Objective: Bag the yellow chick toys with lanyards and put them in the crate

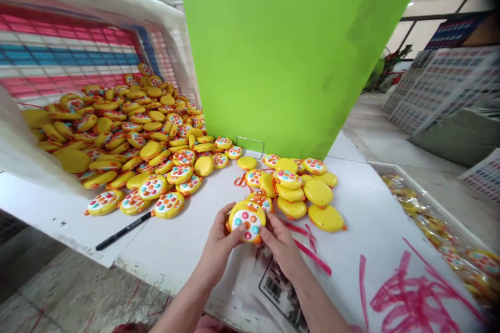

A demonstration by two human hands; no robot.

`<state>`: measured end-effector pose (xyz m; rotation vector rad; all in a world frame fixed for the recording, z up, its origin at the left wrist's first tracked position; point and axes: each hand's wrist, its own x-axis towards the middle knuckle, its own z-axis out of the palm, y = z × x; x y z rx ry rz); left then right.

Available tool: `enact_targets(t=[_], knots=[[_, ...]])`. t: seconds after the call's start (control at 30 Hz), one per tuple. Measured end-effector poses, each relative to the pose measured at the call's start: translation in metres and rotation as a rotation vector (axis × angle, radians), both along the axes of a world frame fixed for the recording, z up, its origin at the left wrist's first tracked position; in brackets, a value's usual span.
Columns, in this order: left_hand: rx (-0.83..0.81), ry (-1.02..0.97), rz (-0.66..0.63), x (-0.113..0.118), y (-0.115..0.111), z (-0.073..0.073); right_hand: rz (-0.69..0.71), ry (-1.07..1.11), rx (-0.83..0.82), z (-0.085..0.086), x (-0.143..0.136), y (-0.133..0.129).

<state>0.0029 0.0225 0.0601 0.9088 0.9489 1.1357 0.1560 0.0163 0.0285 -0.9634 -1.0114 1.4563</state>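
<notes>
A yellow duck-shaped toy [247,222] with coloured round buttons on a white face is held between both hands, its buttons toward me. My left hand [223,231] grips its left side, thumb on the front. On the right edge, my right hand [277,237] closes with its thumb near the buttons. Just beyond the hands lies a cluster of similar duck toys [318,192], some face up and some showing plain yellow backs. Under my forearms is a clear plastic bag with black printing [279,289].
A large heap of duck toys [152,119] spills from a lined bin at left. A black marker [123,230] lies near the front edge. An upright green board [281,57] stands behind. Pink ribbon strips [414,291] lie at right, beside a box of bagged toys [437,229].
</notes>
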Motion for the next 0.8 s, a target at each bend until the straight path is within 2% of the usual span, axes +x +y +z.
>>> enact_targets(t=[0.13,0.33,0.47,0.67,0.8], knots=[[-0.062,-0.026,-0.086,-0.006,0.004,0.001,-0.101,-0.049,-0.101,-0.007,0.003,0.002],[0.011,0.009,-0.15,-0.011,0.006,0.0,0.048,-0.005,-0.12,-0.002,0.001,-0.004],[0.07,0.006,-0.21,-0.008,0.002,-0.004,-0.007,-0.044,-0.115,-0.001,0.0,-0.004],[0.022,0.012,-0.193,-0.004,0.004,-0.012,0.012,0.054,-0.203,-0.012,0.001,-0.006],[-0.026,-0.035,-0.136,-0.002,0.011,-0.011,0.031,0.105,-0.173,-0.009,0.002,-0.006]])
